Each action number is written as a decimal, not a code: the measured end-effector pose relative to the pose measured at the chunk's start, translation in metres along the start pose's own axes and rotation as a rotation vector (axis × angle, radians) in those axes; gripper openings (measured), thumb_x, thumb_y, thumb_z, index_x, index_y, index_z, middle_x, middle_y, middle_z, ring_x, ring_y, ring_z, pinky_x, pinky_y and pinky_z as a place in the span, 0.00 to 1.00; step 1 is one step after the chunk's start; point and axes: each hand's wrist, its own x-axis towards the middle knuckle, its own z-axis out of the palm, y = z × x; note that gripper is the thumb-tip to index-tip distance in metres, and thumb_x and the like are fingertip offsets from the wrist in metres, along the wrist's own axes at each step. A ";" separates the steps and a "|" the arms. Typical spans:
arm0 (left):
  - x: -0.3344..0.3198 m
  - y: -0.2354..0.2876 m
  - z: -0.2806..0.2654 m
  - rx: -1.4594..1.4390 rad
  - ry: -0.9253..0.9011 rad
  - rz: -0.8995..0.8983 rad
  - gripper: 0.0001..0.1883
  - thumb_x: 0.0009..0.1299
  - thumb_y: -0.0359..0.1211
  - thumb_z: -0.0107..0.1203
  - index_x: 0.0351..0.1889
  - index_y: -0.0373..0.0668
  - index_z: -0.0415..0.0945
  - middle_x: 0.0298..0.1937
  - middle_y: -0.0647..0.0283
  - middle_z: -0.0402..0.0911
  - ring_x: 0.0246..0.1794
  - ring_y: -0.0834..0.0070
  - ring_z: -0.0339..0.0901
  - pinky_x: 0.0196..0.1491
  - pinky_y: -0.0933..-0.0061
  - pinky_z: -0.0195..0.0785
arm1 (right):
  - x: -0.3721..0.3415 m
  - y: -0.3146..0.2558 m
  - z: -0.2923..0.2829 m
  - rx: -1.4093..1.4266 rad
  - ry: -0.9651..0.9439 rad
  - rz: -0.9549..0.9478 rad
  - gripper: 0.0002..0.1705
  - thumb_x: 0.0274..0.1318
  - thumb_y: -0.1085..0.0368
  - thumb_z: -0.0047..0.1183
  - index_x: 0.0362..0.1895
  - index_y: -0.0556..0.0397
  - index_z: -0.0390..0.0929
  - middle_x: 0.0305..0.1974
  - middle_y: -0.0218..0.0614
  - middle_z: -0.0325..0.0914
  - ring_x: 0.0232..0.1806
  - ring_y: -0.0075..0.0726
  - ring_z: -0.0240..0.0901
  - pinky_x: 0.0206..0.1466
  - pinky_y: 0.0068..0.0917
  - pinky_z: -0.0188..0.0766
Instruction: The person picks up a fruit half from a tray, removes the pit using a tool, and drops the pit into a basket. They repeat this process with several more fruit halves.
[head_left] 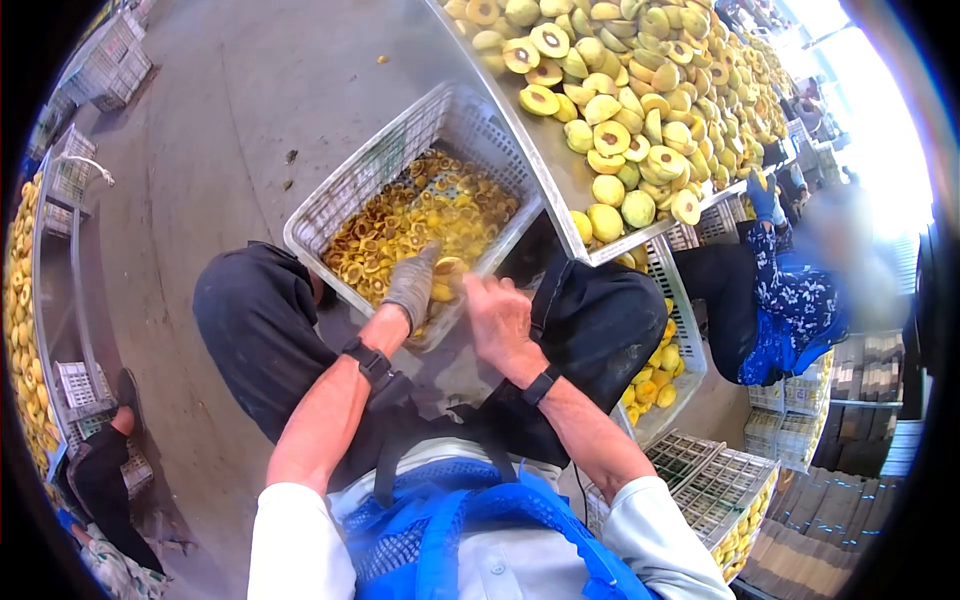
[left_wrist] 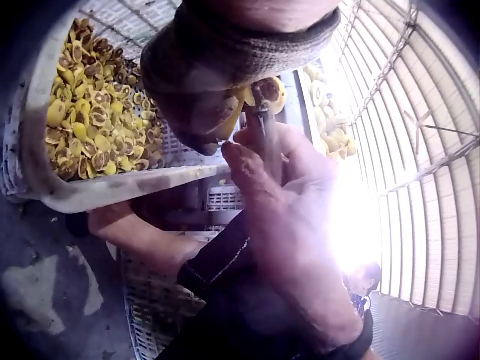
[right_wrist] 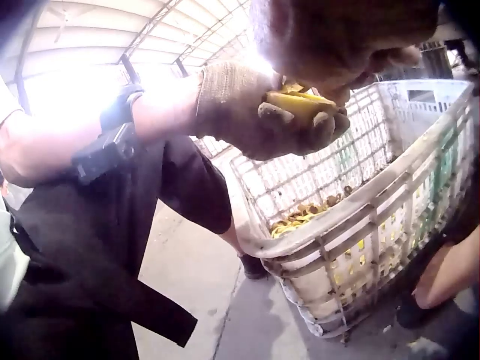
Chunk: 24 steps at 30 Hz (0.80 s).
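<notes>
My gloved left hand (head_left: 410, 285) holds a yellow peach half (right_wrist: 300, 105) over the near rim of a white plastic crate (right_wrist: 375, 202). Close beside it, my bare right hand (head_left: 505, 325) grips a narrow metal-looking tool (left_wrist: 264, 139), whose upper end meets the fruit in the left wrist view. The glove and fingers hide most of the tool's tip. Inside the crate lies a thick layer of small yellow-brown peach scraps (head_left: 400, 215), many ring-shaped. The crate stands tilted before my knees.
A metal table (head_left: 545, 190) heaped with peach halves (head_left: 640, 110) borders the crate on the right. Below its corner stands another crate holding yellow fruit (head_left: 655, 370). A person in blue (head_left: 790, 290) sits at the right. More stacked crates (head_left: 710, 480) are behind my right elbow.
</notes>
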 end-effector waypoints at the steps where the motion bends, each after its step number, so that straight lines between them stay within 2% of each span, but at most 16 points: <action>1: 0.008 -0.003 -0.002 -0.093 -0.031 -0.014 0.25 0.76 0.56 0.50 0.36 0.43 0.81 0.24 0.62 0.81 0.13 0.72 0.74 0.14 0.72 0.61 | 0.002 0.000 0.001 0.010 -0.013 0.028 0.18 0.47 0.73 0.56 0.45 0.51 0.74 0.33 0.44 0.77 0.36 0.54 0.76 0.36 0.47 0.73; 3: 0.010 -0.006 -0.003 -0.194 -0.057 -0.032 0.25 0.76 0.56 0.51 0.36 0.42 0.81 0.25 0.62 0.82 0.14 0.72 0.75 0.14 0.71 0.62 | 0.001 0.004 0.014 0.085 -0.034 0.054 0.17 0.48 0.74 0.56 0.46 0.51 0.74 0.33 0.46 0.77 0.36 0.56 0.77 0.36 0.48 0.73; 4: 0.002 0.000 0.001 -0.175 -0.002 0.007 0.25 0.75 0.55 0.52 0.36 0.42 0.81 0.25 0.63 0.81 0.13 0.71 0.74 0.14 0.70 0.62 | 0.003 0.004 0.017 0.161 -0.047 0.086 0.16 0.49 0.74 0.55 0.46 0.52 0.74 0.33 0.48 0.77 0.36 0.58 0.77 0.36 0.50 0.72; 6: -0.006 0.006 0.002 -0.160 0.052 0.049 0.24 0.75 0.55 0.52 0.35 0.42 0.81 0.24 0.63 0.81 0.13 0.71 0.74 0.14 0.69 0.62 | 0.006 0.002 0.016 0.173 -0.039 0.073 0.14 0.51 0.73 0.54 0.45 0.53 0.73 0.31 0.49 0.77 0.35 0.60 0.77 0.36 0.51 0.72; 9: -0.001 0.001 -0.003 -0.108 0.067 0.091 0.22 0.75 0.52 0.54 0.34 0.42 0.81 0.25 0.65 0.79 0.17 0.73 0.74 0.19 0.68 0.65 | 0.010 0.015 0.018 0.127 -0.060 0.092 0.11 0.53 0.70 0.55 0.42 0.54 0.71 0.30 0.49 0.77 0.34 0.62 0.77 0.36 0.54 0.70; 11: 0.021 -0.015 -0.009 -0.161 0.177 0.262 0.22 0.75 0.50 0.56 0.33 0.40 0.80 0.26 0.67 0.77 0.21 0.76 0.72 0.25 0.68 0.66 | 0.010 0.031 0.025 0.069 -0.092 0.115 0.10 0.54 0.69 0.55 0.40 0.53 0.71 0.30 0.49 0.77 0.35 0.63 0.76 0.36 0.55 0.70; 12: 0.018 -0.007 -0.010 -0.168 0.179 0.273 0.22 0.75 0.50 0.56 0.33 0.40 0.80 0.26 0.67 0.77 0.21 0.76 0.72 0.25 0.68 0.66 | 0.013 0.041 0.031 0.113 -0.059 0.169 0.10 0.54 0.68 0.55 0.40 0.55 0.70 0.30 0.50 0.78 0.35 0.63 0.77 0.36 0.56 0.70; 14: 0.002 0.003 -0.008 -0.133 0.173 0.121 0.21 0.76 0.49 0.56 0.33 0.39 0.80 0.28 0.69 0.76 0.27 0.78 0.70 0.32 0.70 0.66 | 0.016 0.045 0.030 0.154 -0.030 0.243 0.11 0.54 0.68 0.55 0.40 0.57 0.70 0.30 0.52 0.78 0.35 0.64 0.77 0.35 0.56 0.70; 15: 0.017 -0.009 -0.012 -0.126 0.151 0.208 0.21 0.76 0.49 0.56 0.34 0.38 0.80 0.30 0.68 0.77 0.28 0.78 0.70 0.33 0.70 0.66 | 0.022 0.042 0.025 0.143 -0.064 0.252 0.11 0.54 0.69 0.54 0.40 0.59 0.71 0.28 0.53 0.78 0.33 0.64 0.78 0.34 0.57 0.70; 16: 0.018 -0.012 -0.011 -0.122 0.142 0.207 0.21 0.76 0.49 0.56 0.34 0.38 0.80 0.30 0.68 0.77 0.28 0.78 0.70 0.33 0.70 0.66 | 0.027 0.041 0.021 0.135 -0.098 0.258 0.11 0.54 0.70 0.53 0.41 0.61 0.71 0.26 0.55 0.77 0.30 0.64 0.78 0.33 0.57 0.70; 17: 0.018 -0.013 -0.010 -0.141 0.135 0.211 0.21 0.76 0.48 0.56 0.35 0.38 0.80 0.31 0.68 0.77 0.28 0.78 0.70 0.33 0.71 0.67 | 0.029 0.049 0.029 0.072 -0.183 0.242 0.12 0.54 0.70 0.52 0.43 0.62 0.71 0.26 0.55 0.78 0.31 0.64 0.79 0.34 0.56 0.71; 19: 0.014 -0.010 -0.013 -0.180 0.106 0.181 0.20 0.75 0.48 0.57 0.38 0.40 0.81 0.31 0.69 0.76 0.30 0.78 0.70 0.35 0.71 0.67 | 0.024 0.056 0.039 0.053 -0.220 0.203 0.12 0.55 0.70 0.52 0.43 0.62 0.71 0.26 0.55 0.78 0.32 0.64 0.79 0.35 0.56 0.71; 21: 0.014 -0.001 -0.010 -0.189 0.136 0.178 0.20 0.75 0.49 0.56 0.39 0.41 0.81 0.31 0.69 0.77 0.28 0.78 0.72 0.32 0.71 0.68 | 0.031 0.058 0.036 0.025 -0.250 0.156 0.12 0.55 0.70 0.53 0.43 0.63 0.71 0.27 0.56 0.78 0.33 0.65 0.79 0.36 0.55 0.72; 22: 0.009 0.000 -0.009 -0.209 0.178 0.160 0.20 0.75 0.50 0.56 0.40 0.42 0.81 0.31 0.69 0.77 0.27 0.78 0.73 0.30 0.72 0.69 | 0.036 0.050 0.024 0.028 -0.239 0.207 0.13 0.56 0.69 0.54 0.43 0.62 0.71 0.27 0.56 0.78 0.34 0.65 0.79 0.36 0.55 0.73; 23: 0.002 0.001 -0.012 -0.197 0.127 0.176 0.21 0.76 0.52 0.55 0.41 0.43 0.82 0.32 0.68 0.80 0.25 0.78 0.77 0.24 0.71 0.70 | 0.037 0.045 0.018 0.032 -0.229 0.261 0.13 0.57 0.67 0.54 0.43 0.62 0.71 0.28 0.56 0.79 0.35 0.65 0.79 0.37 0.54 0.73; 24: 0.002 0.000 -0.012 -0.189 0.123 0.170 0.21 0.76 0.52 0.55 0.41 0.43 0.82 0.32 0.68 0.80 0.25 0.78 0.77 0.24 0.71 0.70 | 0.034 0.044 0.019 0.035 -0.229 0.272 0.13 0.57 0.67 0.54 0.43 0.62 0.71 0.28 0.56 0.79 0.35 0.65 0.79 0.37 0.54 0.73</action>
